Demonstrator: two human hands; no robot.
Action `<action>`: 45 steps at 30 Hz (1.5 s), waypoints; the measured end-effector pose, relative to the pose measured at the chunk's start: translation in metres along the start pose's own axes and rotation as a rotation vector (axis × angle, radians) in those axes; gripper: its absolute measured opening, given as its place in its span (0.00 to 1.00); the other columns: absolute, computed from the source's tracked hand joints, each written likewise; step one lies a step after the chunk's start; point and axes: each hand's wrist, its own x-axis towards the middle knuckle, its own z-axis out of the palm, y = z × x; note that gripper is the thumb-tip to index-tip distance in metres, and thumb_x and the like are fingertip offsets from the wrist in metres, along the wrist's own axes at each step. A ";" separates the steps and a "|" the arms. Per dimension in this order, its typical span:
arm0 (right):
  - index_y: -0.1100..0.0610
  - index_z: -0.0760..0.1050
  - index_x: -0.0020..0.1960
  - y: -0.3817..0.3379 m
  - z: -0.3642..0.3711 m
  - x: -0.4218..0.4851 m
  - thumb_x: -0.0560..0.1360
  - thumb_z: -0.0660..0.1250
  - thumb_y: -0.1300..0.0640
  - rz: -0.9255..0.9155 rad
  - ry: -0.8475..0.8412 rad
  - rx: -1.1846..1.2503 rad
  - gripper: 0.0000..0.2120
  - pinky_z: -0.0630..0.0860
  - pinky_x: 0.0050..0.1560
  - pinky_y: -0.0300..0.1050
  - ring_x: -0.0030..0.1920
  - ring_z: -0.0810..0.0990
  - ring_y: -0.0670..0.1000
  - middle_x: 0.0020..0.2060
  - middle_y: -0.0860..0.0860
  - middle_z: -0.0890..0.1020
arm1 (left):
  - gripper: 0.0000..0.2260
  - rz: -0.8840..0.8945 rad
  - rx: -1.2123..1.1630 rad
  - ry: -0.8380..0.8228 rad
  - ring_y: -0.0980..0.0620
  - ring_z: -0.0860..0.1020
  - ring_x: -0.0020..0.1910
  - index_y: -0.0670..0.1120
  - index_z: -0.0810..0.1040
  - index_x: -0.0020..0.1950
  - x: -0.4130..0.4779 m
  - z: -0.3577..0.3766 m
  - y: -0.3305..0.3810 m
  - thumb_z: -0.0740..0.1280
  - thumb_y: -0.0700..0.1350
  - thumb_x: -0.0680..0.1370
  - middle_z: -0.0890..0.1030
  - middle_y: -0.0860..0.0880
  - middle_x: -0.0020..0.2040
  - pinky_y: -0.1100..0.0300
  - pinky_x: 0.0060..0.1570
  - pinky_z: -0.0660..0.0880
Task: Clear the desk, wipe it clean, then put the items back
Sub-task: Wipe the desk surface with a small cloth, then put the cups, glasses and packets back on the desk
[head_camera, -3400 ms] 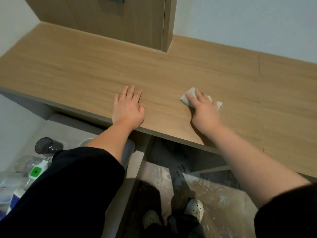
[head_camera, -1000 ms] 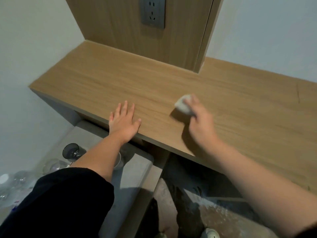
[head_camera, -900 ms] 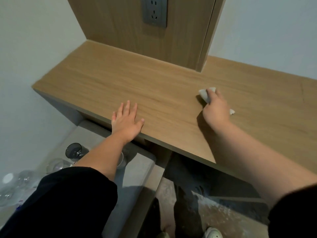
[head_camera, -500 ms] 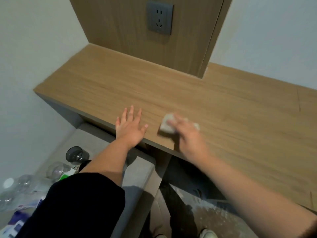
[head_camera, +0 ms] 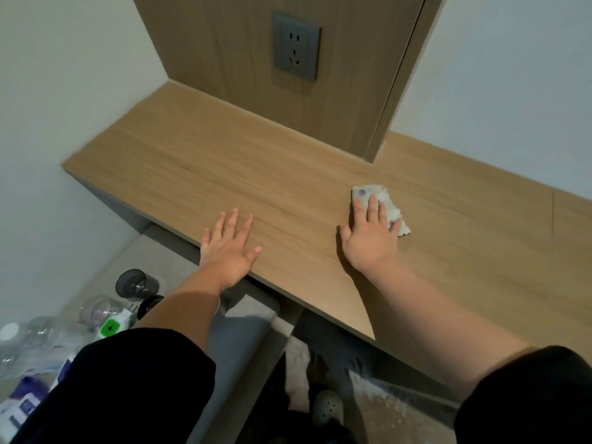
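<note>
The wooden desk [head_camera: 243, 174] carries nothing but a small crumpled white cloth [head_camera: 392, 206] right of its middle. My right hand [head_camera: 370, 238] lies flat on that cloth and presses it to the wood with straight fingers; part of the cloth sticks out beyond the fingertips and to the right. My left hand [head_camera: 229, 248] rests flat on the desk's front edge, fingers spread, holding nothing.
A wooden panel with a dark wall socket [head_camera: 296, 46] rises at the back of the desk. Below left, a grey seat [head_camera: 179, 270] holds a dark cup [head_camera: 136, 283], clear glasses [head_camera: 99, 307], a plastic bottle [head_camera: 28, 334], a green-and-white item [head_camera: 110, 328] and packets.
My right hand has swept the cloth from near the front edge beside my left hand out to the right and farther back. My left hand has stayed on the edge.
</note>
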 end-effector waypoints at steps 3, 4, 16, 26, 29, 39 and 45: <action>0.54 0.43 0.79 -0.010 -0.002 -0.008 0.81 0.47 0.44 -0.060 0.053 -0.049 0.30 0.38 0.73 0.63 0.77 0.37 0.58 0.78 0.56 0.40 | 0.30 0.000 0.003 -0.003 0.48 0.34 0.78 0.55 0.37 0.79 0.000 -0.002 0.002 0.49 0.60 0.83 0.34 0.50 0.79 0.44 0.75 0.39; 0.54 0.44 0.79 -0.016 -0.002 -0.011 0.81 0.47 0.44 -0.083 0.071 -0.064 0.30 0.38 0.73 0.63 0.77 0.37 0.58 0.78 0.56 0.40 | 0.30 0.002 0.003 0.007 0.48 0.35 0.78 0.54 0.38 0.80 -0.001 -0.002 0.003 0.50 0.60 0.83 0.34 0.50 0.79 0.45 0.75 0.39; 0.58 0.54 0.77 -0.138 0.045 -0.071 0.78 0.59 0.50 -0.548 0.077 -0.004 0.31 0.38 0.73 0.57 0.78 0.41 0.56 0.78 0.58 0.47 | 0.30 -0.080 -0.252 0.259 0.46 0.49 0.79 0.45 0.57 0.79 -0.090 0.041 -0.082 0.60 0.45 0.77 0.51 0.43 0.80 0.45 0.76 0.47; 0.56 0.50 0.78 -0.208 0.149 -0.099 0.78 0.60 0.49 -0.740 -0.185 -0.151 0.34 0.40 0.75 0.54 0.78 0.40 0.53 0.78 0.55 0.45 | 0.36 -0.375 -0.313 0.003 0.46 0.47 0.79 0.49 0.48 0.81 -0.124 0.124 -0.199 0.64 0.54 0.79 0.48 0.46 0.81 0.48 0.77 0.49; 0.54 0.46 0.78 -0.221 0.179 -0.087 0.76 0.63 0.47 -0.688 -0.262 -0.189 0.38 0.44 0.76 0.57 0.78 0.40 0.54 0.78 0.55 0.43 | 0.40 -0.369 -0.307 -0.062 0.46 0.48 0.79 0.50 0.46 0.81 -0.109 0.146 -0.209 0.66 0.59 0.77 0.47 0.46 0.81 0.48 0.77 0.50; 0.42 0.38 0.77 -0.245 0.265 -0.036 0.70 0.73 0.46 -0.514 -0.554 -0.312 0.51 0.50 0.74 0.63 0.77 0.42 0.61 0.77 0.54 0.39 | 0.46 -0.229 -0.114 -0.186 0.41 0.53 0.77 0.53 0.42 0.80 -0.047 0.196 -0.204 0.70 0.58 0.74 0.47 0.45 0.80 0.46 0.71 0.62; 0.47 0.54 0.74 -0.251 0.270 -0.035 0.65 0.75 0.46 -0.534 -0.408 -0.287 0.45 0.63 0.69 0.60 0.67 0.64 0.63 0.68 0.58 0.63 | 0.42 -0.194 -0.140 -0.110 0.41 0.63 0.66 0.51 0.50 0.79 -0.044 0.200 -0.203 0.71 0.52 0.72 0.59 0.44 0.72 0.51 0.62 0.71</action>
